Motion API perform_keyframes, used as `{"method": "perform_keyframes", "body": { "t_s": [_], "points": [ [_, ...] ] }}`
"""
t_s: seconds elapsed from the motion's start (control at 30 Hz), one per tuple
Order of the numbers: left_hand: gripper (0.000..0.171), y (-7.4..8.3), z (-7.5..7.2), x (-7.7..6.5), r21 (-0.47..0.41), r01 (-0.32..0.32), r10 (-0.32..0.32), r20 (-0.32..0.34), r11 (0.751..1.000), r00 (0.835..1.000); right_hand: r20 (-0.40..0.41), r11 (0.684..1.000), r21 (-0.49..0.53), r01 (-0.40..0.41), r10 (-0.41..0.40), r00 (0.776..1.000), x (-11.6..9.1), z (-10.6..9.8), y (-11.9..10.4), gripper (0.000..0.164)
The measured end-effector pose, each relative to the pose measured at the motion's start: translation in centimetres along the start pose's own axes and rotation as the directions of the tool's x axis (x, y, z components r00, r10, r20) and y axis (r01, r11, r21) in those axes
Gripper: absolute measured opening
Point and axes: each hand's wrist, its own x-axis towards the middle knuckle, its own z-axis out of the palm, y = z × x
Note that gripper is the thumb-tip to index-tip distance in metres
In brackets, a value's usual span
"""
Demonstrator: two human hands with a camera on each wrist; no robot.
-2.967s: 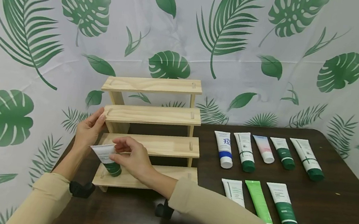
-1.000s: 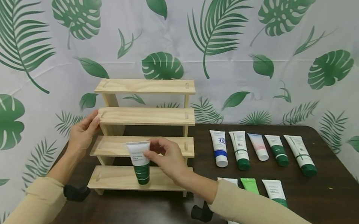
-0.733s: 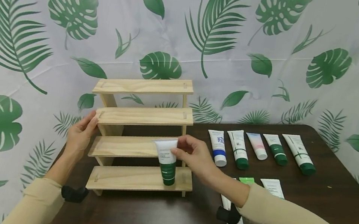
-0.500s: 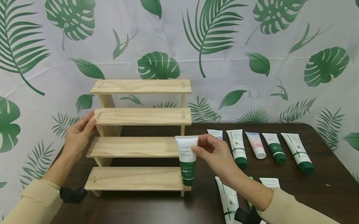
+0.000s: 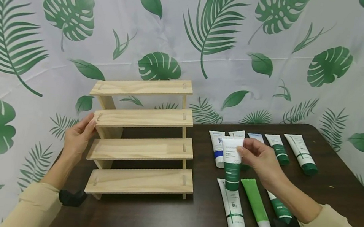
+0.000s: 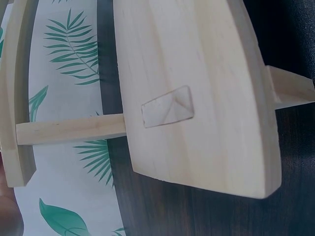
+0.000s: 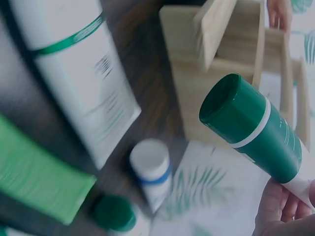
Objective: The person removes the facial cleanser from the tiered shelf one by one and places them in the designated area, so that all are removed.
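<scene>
My right hand (image 5: 263,160) pinches a white and green squeeze tube (image 5: 231,162) near its flat crimped end, cap down, above the lying tubes. In the right wrist view the green cap (image 7: 231,105) points up and left, and part of the hand shows at the lower right. On the left, my left hand (image 5: 76,138) grips the left end of a four-step wooden display rack (image 5: 143,148) at the second board from the top. The left wrist view is mostly filled by one board (image 6: 187,147), with a bit of the hand at its left edge.
A white and green tube (image 5: 232,216), a lime green tube (image 5: 256,204) and a partly hidden tube (image 5: 280,209) lie in the front row. Behind lie several more, among them a blue-banded tube (image 5: 215,146) and a large white tube (image 5: 301,154). A leaf-print cloth (image 5: 230,58) hangs behind the table.
My right hand has carried the tube from the rack's bottom step rightward, off the rack and over the lying tubes. The left hand stays on the rack. The head view has shifted slightly.
</scene>
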Motion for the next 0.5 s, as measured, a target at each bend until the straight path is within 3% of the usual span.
{"method": "perform_keyframes", "body": {
  "t_s": [0.13,0.5],
  "points": [
    [0.048,0.0,0.2,0.0,0.002,0.016,-0.016,0.002,1.0,1.0,-0.057,0.998,-0.06,-0.02,0.016,0.998,-0.2,-2.3,0.8,0.041],
    [0.053,0.0,0.0,-0.1,-0.022,0.021,-0.02,0.008,1.0,1.0,-0.144,0.996,-0.062,-0.061,0.051,0.988,-0.1,-8.5,3.7,0.011]
  ]
}}
